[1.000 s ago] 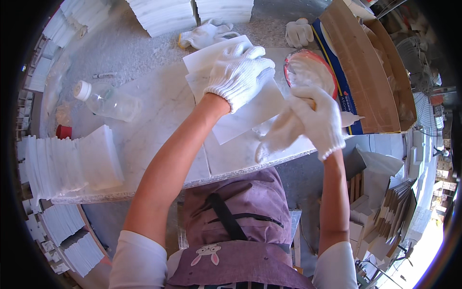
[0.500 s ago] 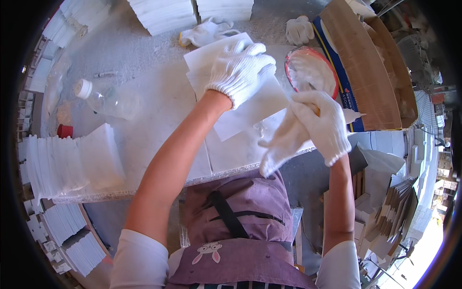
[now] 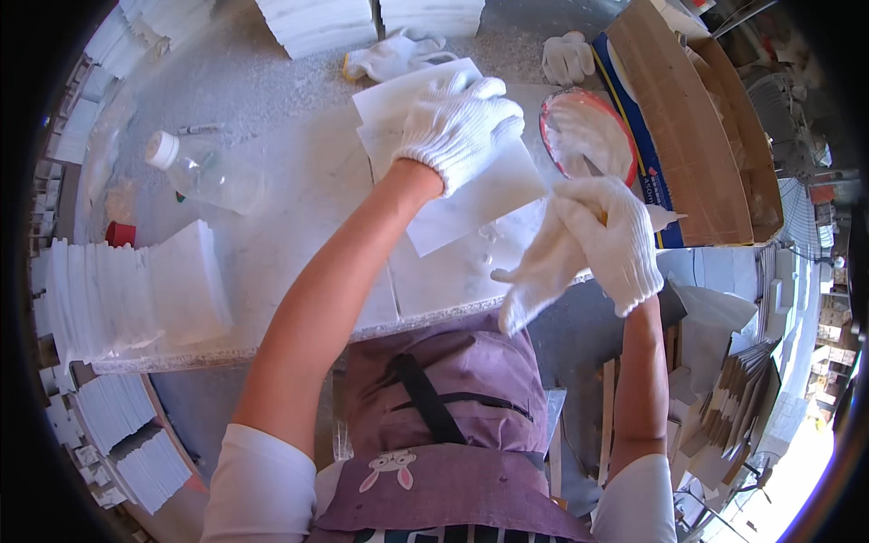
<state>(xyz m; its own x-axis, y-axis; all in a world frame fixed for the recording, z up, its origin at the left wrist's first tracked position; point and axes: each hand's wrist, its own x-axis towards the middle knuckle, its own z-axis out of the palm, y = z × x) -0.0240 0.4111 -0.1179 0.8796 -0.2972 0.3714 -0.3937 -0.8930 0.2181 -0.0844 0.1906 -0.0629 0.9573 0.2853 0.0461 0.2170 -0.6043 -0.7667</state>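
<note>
My left hand point(image 3: 463, 128), in a white knitted glove, presses down on two overlapping thin white tiles point(image 3: 453, 215). Its fingers are bent, and their tips are hidden. To the right, my gloved right hand point(image 3: 608, 237) is closed round a putty knife point(image 3: 593, 168); a bit of grey blade sticks out above the fingers, toward a red-rimmed bowl of white paste point(image 3: 588, 136). A limp white cloth point(image 3: 540, 271), looking like a spare glove, hangs from the same hand over the table's front edge.
A cardboard box point(image 3: 688, 127) stands right of the bowl. White gloves point(image 3: 398, 56) and another glove point(image 3: 568, 58) lie at the back. On the left are a clear bottle point(image 3: 213, 181), a red cap point(image 3: 120, 235) and a row of upright white tiles point(image 3: 136, 290).
Both hands hold nearly the same places. The right hand has dropped slightly, and more of the knife blade shows. The hanging cloth has swung a little to the right.
</note>
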